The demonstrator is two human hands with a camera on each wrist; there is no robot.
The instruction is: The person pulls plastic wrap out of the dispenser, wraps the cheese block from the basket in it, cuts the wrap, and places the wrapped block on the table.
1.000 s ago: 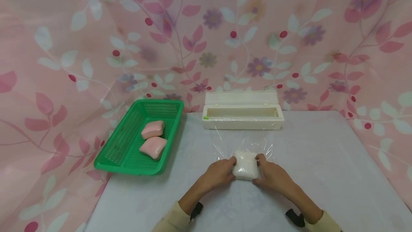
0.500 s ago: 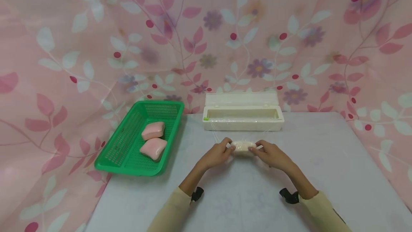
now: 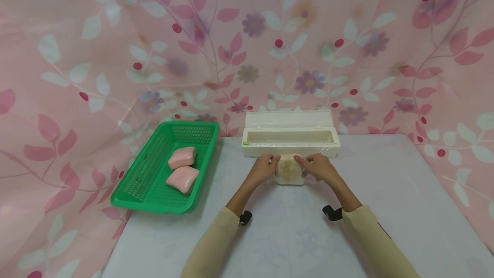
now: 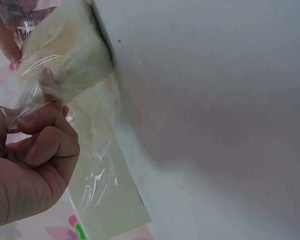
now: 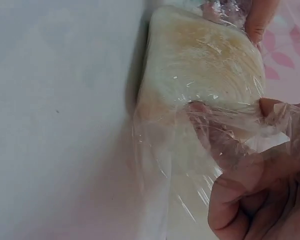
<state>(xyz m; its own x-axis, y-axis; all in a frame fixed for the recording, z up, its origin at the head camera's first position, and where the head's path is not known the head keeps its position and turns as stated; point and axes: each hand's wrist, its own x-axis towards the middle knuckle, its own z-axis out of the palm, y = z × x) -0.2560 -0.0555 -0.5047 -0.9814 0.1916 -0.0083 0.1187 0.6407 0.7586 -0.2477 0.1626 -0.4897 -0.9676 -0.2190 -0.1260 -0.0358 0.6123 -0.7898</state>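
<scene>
A white, pillow-shaped block (image 3: 290, 171) with a tan patch on its face stands tilted up between both hands, close in front of the white dispenser box. Clear cling film (image 5: 155, 145) covers it and trails past its edges. My left hand (image 3: 264, 168) is at the block's left side, thumb and fingers pinching the film, as the left wrist view shows at the film's gathered edge (image 4: 35, 97). My right hand (image 3: 321, 167) does likewise on the right, its thumb near the top edge. One finger lies under the film along the block's side in the right wrist view.
The long white cling film dispenser (image 3: 291, 151) stands at the back with its lid (image 3: 289, 119) raised and a green slider (image 3: 245, 143) at its left end. A green mesh basket (image 3: 164, 209) at left holds two pink pillow-shaped blocks (image 3: 182, 158). A floral curtain (image 3: 247, 46) hangs behind.
The block has been lifted and turned from lying flat to showing its tan face, and both hands have carried it away from me toward the dispenser. The film's stretch across the table has shortened.
</scene>
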